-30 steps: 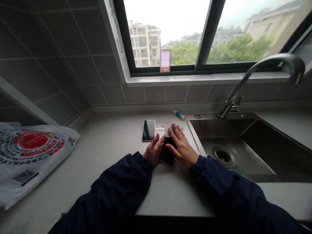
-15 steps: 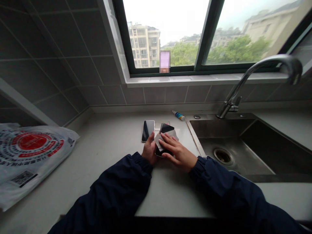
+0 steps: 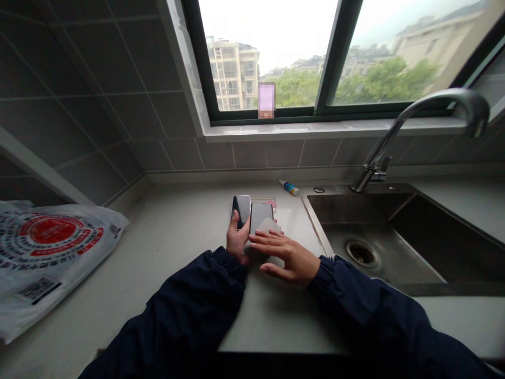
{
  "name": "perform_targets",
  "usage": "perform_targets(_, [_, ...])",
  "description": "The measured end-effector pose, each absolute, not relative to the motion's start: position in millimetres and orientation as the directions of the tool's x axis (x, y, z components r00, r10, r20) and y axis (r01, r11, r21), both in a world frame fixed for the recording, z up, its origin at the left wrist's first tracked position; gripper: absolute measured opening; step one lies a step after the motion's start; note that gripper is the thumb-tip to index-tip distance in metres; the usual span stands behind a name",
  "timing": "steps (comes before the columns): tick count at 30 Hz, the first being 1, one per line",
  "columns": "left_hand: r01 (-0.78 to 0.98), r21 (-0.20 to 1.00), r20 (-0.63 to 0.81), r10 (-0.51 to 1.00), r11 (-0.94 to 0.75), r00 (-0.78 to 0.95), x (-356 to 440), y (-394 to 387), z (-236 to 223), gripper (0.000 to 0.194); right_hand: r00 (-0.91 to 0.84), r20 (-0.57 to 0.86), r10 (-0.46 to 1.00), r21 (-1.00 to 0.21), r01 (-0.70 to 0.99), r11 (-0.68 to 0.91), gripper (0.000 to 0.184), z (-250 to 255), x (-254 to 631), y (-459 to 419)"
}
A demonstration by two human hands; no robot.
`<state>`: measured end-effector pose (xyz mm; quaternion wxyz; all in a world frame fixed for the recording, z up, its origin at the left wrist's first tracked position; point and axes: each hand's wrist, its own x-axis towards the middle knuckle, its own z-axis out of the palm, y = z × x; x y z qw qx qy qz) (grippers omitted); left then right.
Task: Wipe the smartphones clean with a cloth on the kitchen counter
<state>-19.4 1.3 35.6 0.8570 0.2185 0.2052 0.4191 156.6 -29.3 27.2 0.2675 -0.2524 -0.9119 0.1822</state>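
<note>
One camera is in service, worn on the head of the person I observe at the counter [image 3: 185,226]. It faces forward and down, sighting over both forearms, whose navy sleeves [image 3: 189,300] enter from the bottom edge. The left hand [image 3: 237,239] and right hand [image 3: 290,255] lie near mid-frame, at close range. Coverage is wide: a printed plastic bag [image 3: 51,252] is cut by the left edge, the sink [image 3: 398,263] stands at right, and the window [image 3: 272,58] occupies the top.
</note>
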Motion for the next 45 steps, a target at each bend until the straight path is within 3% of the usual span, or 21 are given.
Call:
perform_targets(9, [-0.672, 0.476, -0.107, 0.796, 0.567, 0.596, -14, 3, 25, 0.087, -0.609, 0.364, 0.705, -0.374, 0.597, 0.710, 0.067, 9, 161, -14])
perform_targets(18, [-0.601, 0.598, -0.010, 0.755, 0.530, 0.655, -10, -4, 23, 0.076, -0.375, 0.493, 0.785, -0.373, 0.724, 0.580, 0.076, 6, 166, -8])
perform_targets(25, [-0.545, 0.648, -0.035, 0.736, 0.532, 0.676, -13, 0, 15, 0.059, -0.307, 0.559, 0.770, -0.431, 0.686, 0.586, 0.075, 6, 166, -9])
perform_targets(31, [-0.575, 0.668, 0.020, 0.761, 0.472, 0.649, -11, 0, 13, 0.064, -0.295, 0.559, 0.775, -0.492, 0.634, 0.596, 0.073, 6, 166, -9])
perform_targets(38, [-0.631, 0.651, 0.035, 0.813, 0.422, 0.581, -6, 1, 5, 0.064, -0.398, 0.531, 0.748, -0.558, 0.500, 0.662, 0.066, 11, 162, -12])
perform_targets(45, [-0.707, 0.582, -0.074, 0.891, 0.403, 0.447, -8, 2, 11, 0.066, -0.519, 0.511, 0.685, -0.569, 0.393, 0.723, 0.070, 18, 158, -21])
